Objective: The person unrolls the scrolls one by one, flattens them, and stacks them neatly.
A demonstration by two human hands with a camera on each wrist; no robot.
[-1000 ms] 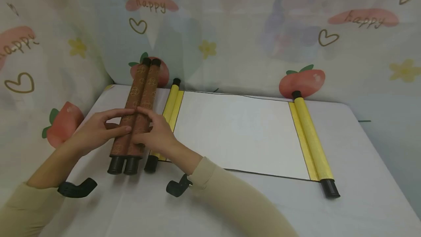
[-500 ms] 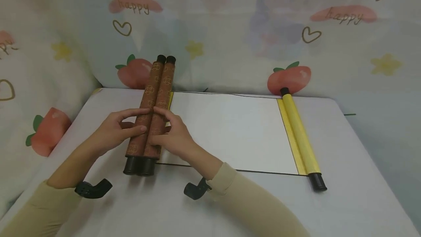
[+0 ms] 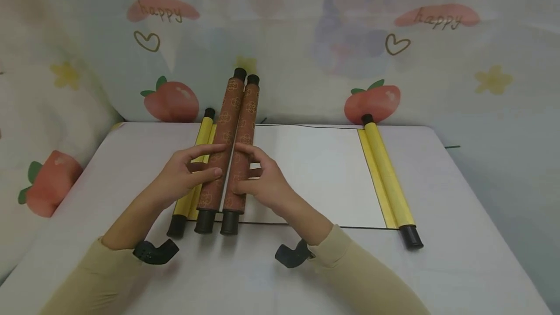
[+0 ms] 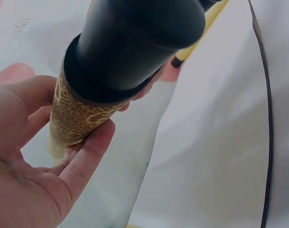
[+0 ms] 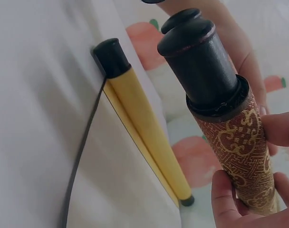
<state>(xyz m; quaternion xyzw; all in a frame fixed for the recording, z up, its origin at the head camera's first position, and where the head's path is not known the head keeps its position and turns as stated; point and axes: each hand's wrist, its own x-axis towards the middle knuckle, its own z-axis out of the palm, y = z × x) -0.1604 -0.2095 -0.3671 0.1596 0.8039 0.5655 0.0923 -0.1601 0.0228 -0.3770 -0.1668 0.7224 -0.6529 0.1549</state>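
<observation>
A brown scroll with gold patterns and black end knobs is held above the table, its two rollers side by side. My left hand (image 3: 181, 174) grips the left roller (image 3: 224, 125), thumb on its near face. The right roller (image 3: 247, 125) is in the grip of my right hand (image 3: 270, 181). A thin pale gap shows between the rollers, widest low down. Beneath them lies an unrolled scroll with white paper (image 3: 306, 174), a yellow left roller (image 3: 203, 135) partly hidden by my left hand, and a yellow right roller (image 3: 389, 174). In the left wrist view a black knob (image 4: 130, 42) fills the top.
The table (image 3: 446, 198) has a white cover. Behind it hangs a cloth backdrop (image 3: 280, 38) printed with fruit, hearts and flowers. A black wrist mount (image 3: 156, 252) sits at my left cuff, another mount (image 3: 293, 254) at my right.
Both hands have carried the brown scroll rightward, over and past the yellow left roller. Its two rollers have moved slightly apart. The camera view has shifted as well.
</observation>
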